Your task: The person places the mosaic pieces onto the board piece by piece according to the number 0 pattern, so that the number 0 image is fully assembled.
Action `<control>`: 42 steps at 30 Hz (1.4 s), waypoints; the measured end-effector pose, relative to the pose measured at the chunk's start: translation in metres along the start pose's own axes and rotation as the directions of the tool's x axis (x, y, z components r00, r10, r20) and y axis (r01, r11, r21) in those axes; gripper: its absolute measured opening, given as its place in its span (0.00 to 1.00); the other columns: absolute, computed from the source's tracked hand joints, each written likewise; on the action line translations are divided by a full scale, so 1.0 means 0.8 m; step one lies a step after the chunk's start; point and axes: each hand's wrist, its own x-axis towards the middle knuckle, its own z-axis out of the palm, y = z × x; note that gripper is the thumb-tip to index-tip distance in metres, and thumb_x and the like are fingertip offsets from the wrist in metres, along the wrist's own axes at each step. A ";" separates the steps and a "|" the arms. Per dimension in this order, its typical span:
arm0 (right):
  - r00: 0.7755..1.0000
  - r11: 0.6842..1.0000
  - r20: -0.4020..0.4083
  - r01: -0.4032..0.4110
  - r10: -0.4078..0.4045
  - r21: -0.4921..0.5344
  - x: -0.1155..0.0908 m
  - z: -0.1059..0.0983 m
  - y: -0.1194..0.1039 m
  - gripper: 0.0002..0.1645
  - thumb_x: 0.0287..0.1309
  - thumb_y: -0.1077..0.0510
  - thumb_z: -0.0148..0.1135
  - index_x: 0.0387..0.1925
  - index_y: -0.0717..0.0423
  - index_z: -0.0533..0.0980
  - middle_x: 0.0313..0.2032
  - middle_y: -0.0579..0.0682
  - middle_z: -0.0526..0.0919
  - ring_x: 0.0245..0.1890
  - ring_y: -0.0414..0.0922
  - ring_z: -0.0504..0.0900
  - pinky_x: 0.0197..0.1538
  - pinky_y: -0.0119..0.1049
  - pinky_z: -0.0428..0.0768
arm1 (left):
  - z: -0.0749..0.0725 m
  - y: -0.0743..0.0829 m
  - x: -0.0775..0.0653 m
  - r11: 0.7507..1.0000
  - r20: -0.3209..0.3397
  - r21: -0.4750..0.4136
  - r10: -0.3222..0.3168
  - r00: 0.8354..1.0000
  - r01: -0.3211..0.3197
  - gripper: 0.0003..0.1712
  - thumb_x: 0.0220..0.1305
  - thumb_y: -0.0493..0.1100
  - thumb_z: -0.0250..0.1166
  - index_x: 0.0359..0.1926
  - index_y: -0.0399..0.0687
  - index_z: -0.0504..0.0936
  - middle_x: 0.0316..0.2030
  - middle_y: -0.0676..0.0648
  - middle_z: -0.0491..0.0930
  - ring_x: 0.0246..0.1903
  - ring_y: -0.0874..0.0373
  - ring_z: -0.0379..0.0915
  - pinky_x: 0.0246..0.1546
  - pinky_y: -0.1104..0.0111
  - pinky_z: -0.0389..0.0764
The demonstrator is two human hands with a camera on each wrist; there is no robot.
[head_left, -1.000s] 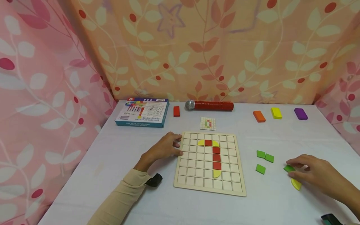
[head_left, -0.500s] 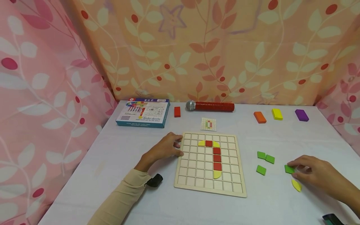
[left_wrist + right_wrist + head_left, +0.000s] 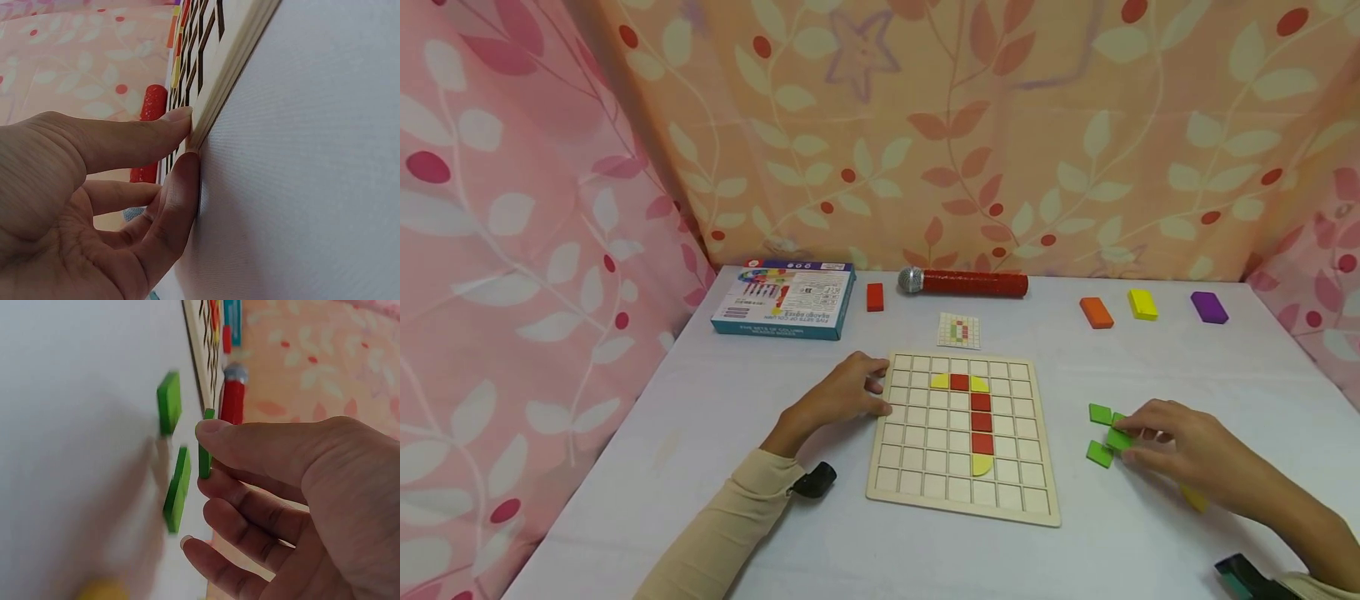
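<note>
The white table (image 3: 1112, 533) bears a gridded board (image 3: 958, 442), green tiles (image 3: 1099, 454), card (image 3: 959, 331), box (image 3: 782, 300), blocks (image 3: 1097, 313) and microphone (image 3: 970, 283) (lying on its side).

This looks like a small curtained play corner, indoors; whether it belongs to a home or a classroom is hard to tell. Pink leaf-print fabric (image 3: 512, 250) is hanging along the left, and peach leaf-print fabric (image 3: 940, 158) is closing off the back. A white counter (image 3: 1120, 525) is filling the nook, where a wooden grid board (image 3: 958, 442), bright green tiles (image 3: 1100, 414) and a red toy microphone (image 3: 970, 282) are lying.
</note>
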 end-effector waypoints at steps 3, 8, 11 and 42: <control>0.998 0.998 0.003 0.064 -0.064 0.013 0.011 0.006 -0.026 0.18 0.59 0.50 0.80 0.50 0.47 0.89 0.43 0.38 0.82 0.40 0.31 0.75 0.44 0.30 0.82 | 0.000 0.000 0.000 1.000 0.002 -0.005 -0.004 1.000 0.004 0.46 0.59 0.35 0.80 0.76 0.36 0.70 0.59 0.43 0.74 0.53 0.55 0.79 0.47 0.68 0.83; 0.989 0.990 0.061 0.136 -0.138 0.047 0.031 0.015 -0.070 0.17 0.60 0.49 0.78 0.50 0.44 0.89 0.43 0.35 0.82 0.43 0.35 0.77 0.47 0.34 0.84 | 0.000 0.000 0.001 1.000 0.008 -0.011 0.016 1.000 -0.016 0.46 0.59 0.34 0.80 0.76 0.34 0.70 0.59 0.42 0.74 0.53 0.54 0.79 0.47 0.67 0.83; 0.980 0.983 0.100 0.167 -0.175 0.078 0.042 0.021 -0.092 0.17 0.61 0.48 0.77 0.51 0.43 0.88 0.45 0.35 0.82 0.47 0.39 0.79 0.49 0.36 0.85 | 0.000 -0.002 0.002 0.999 0.013 -0.012 0.046 0.999 -0.046 0.45 0.58 0.32 0.79 0.75 0.31 0.70 0.58 0.40 0.74 0.53 0.52 0.80 0.47 0.66 0.84; 0.889 0.901 0.152 0.422 -0.433 0.097 0.083 0.076 -0.185 0.19 0.62 0.49 0.78 0.54 0.46 0.88 0.48 0.37 0.83 0.51 0.40 0.75 0.57 0.43 0.82 | 0.000 -0.002 0.004 1.000 0.013 0.002 0.030 0.999 -0.030 0.46 0.58 0.32 0.80 0.75 0.33 0.70 0.58 0.40 0.74 0.52 0.53 0.80 0.45 0.67 0.84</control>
